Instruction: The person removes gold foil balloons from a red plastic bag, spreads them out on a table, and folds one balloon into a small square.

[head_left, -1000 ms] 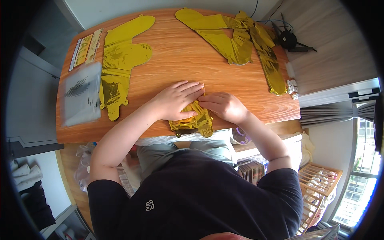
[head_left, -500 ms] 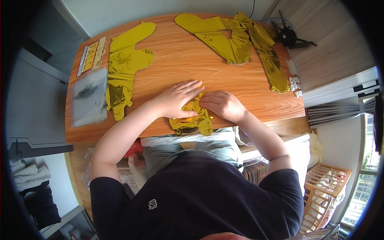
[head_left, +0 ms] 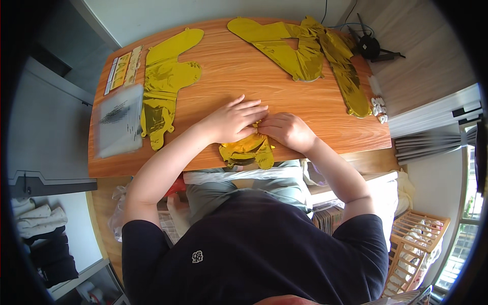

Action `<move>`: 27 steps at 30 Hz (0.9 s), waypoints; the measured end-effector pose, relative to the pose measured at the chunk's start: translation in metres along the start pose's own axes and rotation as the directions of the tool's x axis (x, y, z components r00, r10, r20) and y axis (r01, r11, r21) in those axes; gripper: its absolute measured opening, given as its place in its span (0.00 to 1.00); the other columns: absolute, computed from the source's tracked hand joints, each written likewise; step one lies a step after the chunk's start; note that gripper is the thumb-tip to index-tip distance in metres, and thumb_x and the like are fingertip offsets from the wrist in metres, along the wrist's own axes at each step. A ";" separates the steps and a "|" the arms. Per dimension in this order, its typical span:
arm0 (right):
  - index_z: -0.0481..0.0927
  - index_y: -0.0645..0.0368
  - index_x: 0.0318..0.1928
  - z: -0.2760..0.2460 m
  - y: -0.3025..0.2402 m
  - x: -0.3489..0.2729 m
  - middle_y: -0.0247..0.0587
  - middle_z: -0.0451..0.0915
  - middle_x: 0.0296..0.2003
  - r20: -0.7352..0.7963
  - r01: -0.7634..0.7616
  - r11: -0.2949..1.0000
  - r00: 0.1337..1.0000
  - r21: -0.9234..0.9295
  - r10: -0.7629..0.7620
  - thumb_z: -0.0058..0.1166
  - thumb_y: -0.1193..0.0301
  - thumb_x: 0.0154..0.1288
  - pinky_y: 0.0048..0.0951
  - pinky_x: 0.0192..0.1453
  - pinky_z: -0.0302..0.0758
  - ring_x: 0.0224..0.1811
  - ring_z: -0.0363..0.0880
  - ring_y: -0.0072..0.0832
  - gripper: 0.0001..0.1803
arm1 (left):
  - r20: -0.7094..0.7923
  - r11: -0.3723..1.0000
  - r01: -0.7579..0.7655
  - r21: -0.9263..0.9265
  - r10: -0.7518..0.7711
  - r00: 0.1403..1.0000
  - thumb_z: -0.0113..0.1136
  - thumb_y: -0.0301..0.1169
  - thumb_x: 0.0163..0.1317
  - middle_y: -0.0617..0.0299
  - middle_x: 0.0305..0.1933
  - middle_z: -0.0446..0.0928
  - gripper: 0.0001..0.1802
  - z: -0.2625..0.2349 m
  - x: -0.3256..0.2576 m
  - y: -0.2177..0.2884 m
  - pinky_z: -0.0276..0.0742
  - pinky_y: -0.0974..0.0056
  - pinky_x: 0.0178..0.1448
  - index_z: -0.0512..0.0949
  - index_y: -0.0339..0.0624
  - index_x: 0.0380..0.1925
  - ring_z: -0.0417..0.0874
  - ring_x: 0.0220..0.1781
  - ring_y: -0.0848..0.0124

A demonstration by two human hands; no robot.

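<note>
A crumpled gold foil balloon, partly folded up, lies at the front edge of the wooden table, its lower end reaching over the edge toward my lap. My left hand rests on its upper part, fingers stretched out and pointing right. From the other side my right hand has its fingers closed together on the foil's upper end, close to the left fingertips. The part beneath both hands is hidden. Another gold foil balloon is spread flat on the left.
More flat gold foil balloons lie at the back right, near a black router. Small white pieces sit by the right edge. On the left are a clear plastic packet and printed cards. A wooden rack stands right.
My left hand has shifted up a little on the foil, its thumb no longer spread over the lower part. My right hand keeps its grip. The whole view has moved slightly.
</note>
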State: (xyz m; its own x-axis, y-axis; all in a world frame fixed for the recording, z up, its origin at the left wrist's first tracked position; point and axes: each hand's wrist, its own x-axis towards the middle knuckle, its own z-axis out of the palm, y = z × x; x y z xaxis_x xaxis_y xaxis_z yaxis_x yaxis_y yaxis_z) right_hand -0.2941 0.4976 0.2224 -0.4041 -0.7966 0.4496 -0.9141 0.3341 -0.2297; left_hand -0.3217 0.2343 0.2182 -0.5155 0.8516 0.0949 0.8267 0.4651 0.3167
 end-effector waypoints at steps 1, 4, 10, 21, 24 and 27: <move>0.88 0.59 0.46 0.000 -0.001 0.000 0.39 0.88 0.48 -0.020 0.005 1.000 1.000 -0.018 -0.006 0.61 0.72 0.57 0.40 0.56 0.84 0.52 0.87 0.40 0.15 | 0.004 1.000 -0.007 0.027 0.007 1.000 0.56 0.41 0.76 0.61 0.82 0.64 0.31 0.004 0.000 -0.001 0.48 0.42 0.88 0.68 0.48 0.76 0.58 0.86 0.62; 0.88 0.58 0.45 -0.004 -0.005 0.005 0.38 0.88 0.46 -0.043 0.009 0.998 0.999 -0.062 -0.012 0.62 0.73 0.55 0.39 0.54 0.84 0.50 0.87 0.39 0.15 | -0.008 0.999 -0.013 0.042 0.013 1.000 0.56 0.42 0.76 0.62 0.82 0.64 0.31 0.008 -0.002 -0.003 0.49 0.45 0.88 0.69 0.49 0.76 0.57 0.86 0.62; 0.87 0.58 0.45 -0.003 -0.009 0.011 0.41 0.88 0.44 -0.037 -0.060 0.998 0.997 0.020 0.061 0.62 0.75 0.57 0.38 0.52 0.84 0.46 0.86 0.41 0.13 | -0.073 0.999 -0.032 0.040 0.034 0.997 0.55 0.45 0.76 0.62 0.81 0.64 0.30 0.014 -0.003 -0.006 0.51 0.47 0.87 0.70 0.49 0.75 0.58 0.85 0.63; 0.89 0.57 0.45 -0.018 -0.027 0.021 0.42 0.88 0.41 -0.005 -0.135 0.989 0.991 0.061 0.135 0.65 0.82 0.51 0.40 0.50 0.83 0.45 0.87 0.41 0.18 | -0.059 0.999 -0.021 0.039 0.023 0.998 0.55 0.40 0.75 0.62 0.82 0.63 0.31 0.011 -0.004 -0.003 0.53 0.46 0.87 0.66 0.51 0.77 0.59 0.85 0.62; 0.89 0.56 0.44 -0.009 -0.024 0.014 0.40 0.88 0.41 0.001 -0.162 0.985 0.987 0.050 0.163 0.65 0.82 0.50 0.39 0.50 0.83 0.45 0.87 0.40 0.18 | -0.063 0.999 -0.028 0.043 0.030 0.998 0.54 0.40 0.75 0.62 0.82 0.63 0.31 0.012 -0.005 -0.003 0.52 0.47 0.87 0.66 0.51 0.77 0.58 0.85 0.62; 0.86 0.58 0.44 -0.007 -0.027 0.015 0.46 0.86 0.38 -0.020 -0.159 0.982 0.987 0.103 0.162 0.62 0.78 0.56 0.41 0.46 0.83 0.41 0.85 0.45 0.14 | -0.054 0.999 -0.017 0.047 0.019 0.998 0.54 0.40 0.76 0.62 0.83 0.62 0.31 0.013 -0.005 -0.004 0.51 0.47 0.87 0.66 0.51 0.77 0.58 0.86 0.62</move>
State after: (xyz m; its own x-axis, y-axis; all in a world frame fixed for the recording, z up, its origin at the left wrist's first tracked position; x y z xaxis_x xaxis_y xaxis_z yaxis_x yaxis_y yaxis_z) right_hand -0.2760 0.4804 0.2415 -0.5477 -0.7215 0.4236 -0.8297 0.4032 -0.3859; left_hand -0.3194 0.2311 0.2044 -0.5109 0.8461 0.1518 0.8448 0.4615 0.2707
